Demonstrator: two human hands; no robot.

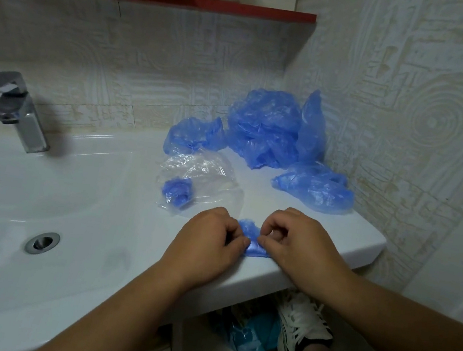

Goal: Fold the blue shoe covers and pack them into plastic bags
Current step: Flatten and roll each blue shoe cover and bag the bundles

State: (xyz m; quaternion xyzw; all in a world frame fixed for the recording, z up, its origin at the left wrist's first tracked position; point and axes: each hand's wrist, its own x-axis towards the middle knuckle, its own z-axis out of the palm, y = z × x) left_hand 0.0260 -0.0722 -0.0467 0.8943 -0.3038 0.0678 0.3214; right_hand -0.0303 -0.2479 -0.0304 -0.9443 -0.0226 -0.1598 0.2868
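White ceramic sink ledge (359,239) under me: my left hand (207,247) and right hand (301,246) pinch a small folded blue plastic shoe cover (249,238) at its front edge; slippery film could spring open if I loosen.

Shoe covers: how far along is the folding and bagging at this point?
Early. Done: one folded bundle lies inside the clear plastic bag. In hand: the left hand and right hand pinch a partly folded shoe cover on the sink ledge. Left: the pile of loose covers in the back corner, none of them folded or bagged.
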